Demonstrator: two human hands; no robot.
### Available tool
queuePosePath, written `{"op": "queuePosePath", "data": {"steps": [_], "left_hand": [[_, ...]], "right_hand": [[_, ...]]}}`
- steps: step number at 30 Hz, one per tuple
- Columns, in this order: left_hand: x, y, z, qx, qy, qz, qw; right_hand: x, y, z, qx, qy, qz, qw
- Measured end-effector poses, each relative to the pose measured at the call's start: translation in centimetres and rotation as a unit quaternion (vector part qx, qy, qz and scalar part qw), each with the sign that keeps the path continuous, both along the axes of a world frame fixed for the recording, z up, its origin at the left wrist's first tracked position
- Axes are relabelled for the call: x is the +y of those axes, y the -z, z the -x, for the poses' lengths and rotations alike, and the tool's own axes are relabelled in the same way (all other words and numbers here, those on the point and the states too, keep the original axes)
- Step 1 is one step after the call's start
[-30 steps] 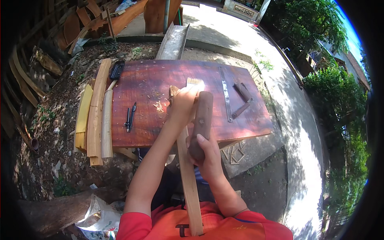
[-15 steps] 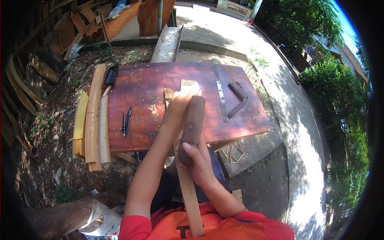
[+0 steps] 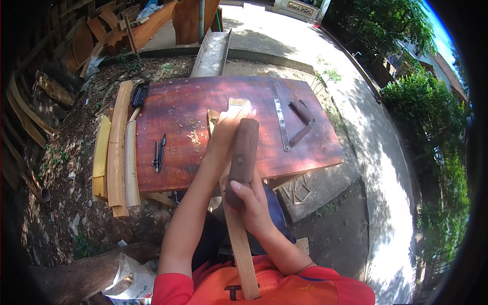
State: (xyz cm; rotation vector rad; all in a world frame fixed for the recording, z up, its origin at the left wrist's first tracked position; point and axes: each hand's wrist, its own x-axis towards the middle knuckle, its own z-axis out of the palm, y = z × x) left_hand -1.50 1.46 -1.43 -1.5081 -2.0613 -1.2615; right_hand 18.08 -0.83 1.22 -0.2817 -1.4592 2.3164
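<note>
A long pale wooden strip (image 3: pixel 239 249) runs from my chest up over the table edge. Its pale far end shows just beyond the fingers of my left hand (image 3: pixel 235 124), which are closed around it; part of that grip is hidden. My right hand (image 3: pixel 254 206) wraps the near end of a dark, round wooden mallet (image 3: pixel 245 152), thumb on top. The mallet lies above the strip, close beside my left wrist, and covers part of it. Left of my left hand, a small wood block (image 3: pixel 211 121) rests on the reddish-brown table (image 3: pixel 178 127).
Wood shavings (image 3: pixel 194 137) and black compasses (image 3: pixel 160 152) lie on the table's left. A metal ruler (image 3: pixel 279 117) and a dark folding square (image 3: pixel 305 122) lie on its right. Several planks (image 3: pixel 118 152) line the left edge by a black case (image 3: pixel 141 95).
Hardly anything differs. The view has shifted slightly, and both hands keep their grips on the strip and the mallet.
</note>
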Motion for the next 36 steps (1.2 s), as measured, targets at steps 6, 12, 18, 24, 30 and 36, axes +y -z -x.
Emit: {"op": "queuePosePath", "data": {"steps": [6,12,18,24,30,36], "left_hand": [[0.1,0.7,0.2,0.038,-0.003,0.0,0.999],[-0.4,-1.2,-0.7,0.044,0.0,-0.038,0.998],[0.0,-1.0,-1.1,0.032,-0.04,-0.1,0.994],[-0.2,-0.5,-1.5,0.008,-0.022,-0.085,0.996],[0.7,-1.0,-1.7,-0.003,-0.01,-0.1,0.995],[-0.6,-1.0,-1.3,0.014,-0.02,-0.081,0.996]], "right_hand": [[0.1,0.0,-0.2,-0.005,-0.005,0.016,1.0],[1.1,0.4,-0.2,-0.041,0.067,-0.06,0.995],[3.6,2.4,-0.2,-0.018,0.184,-0.215,0.959],[3.9,2.5,-0.2,-0.057,0.209,-0.229,0.949],[4.6,2.4,-0.5,-0.059,0.224,-0.263,0.936],[3.5,2.6,-0.1,-0.04,0.178,-0.191,0.964]]}}
